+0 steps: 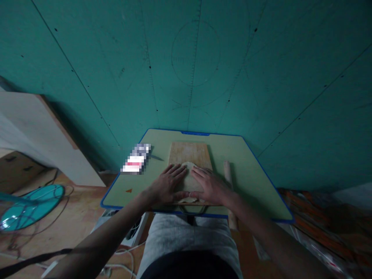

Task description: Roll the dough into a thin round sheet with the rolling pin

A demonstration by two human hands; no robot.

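Dough (189, 180): a pale flat round on the near part of the wooden board (190, 151).
Left hand (168, 184): my fingers lie extended across its left side, gripping nothing.
Right hand (208, 185): my fingers stretch likewise over its right side, gripping nothing; my thumbs nearly meet.
Worktop (258, 186): blue-edged, beneath the board.
Right: a rolling pin (227, 172), passing under my forearm.
Left: a blade (157, 157) beside a pixelated item (136, 159).
Far: a green wall (122, 77).

1. The things are borne by a pale green, blue-rimmed table (257, 186).
2. Near its middle, a wooden board (190, 151) is laid.
3. A rolling pin (227, 173) is placed to its right.
4. At left, a pixelated item (136, 159) and grey blade (157, 157) are seen.
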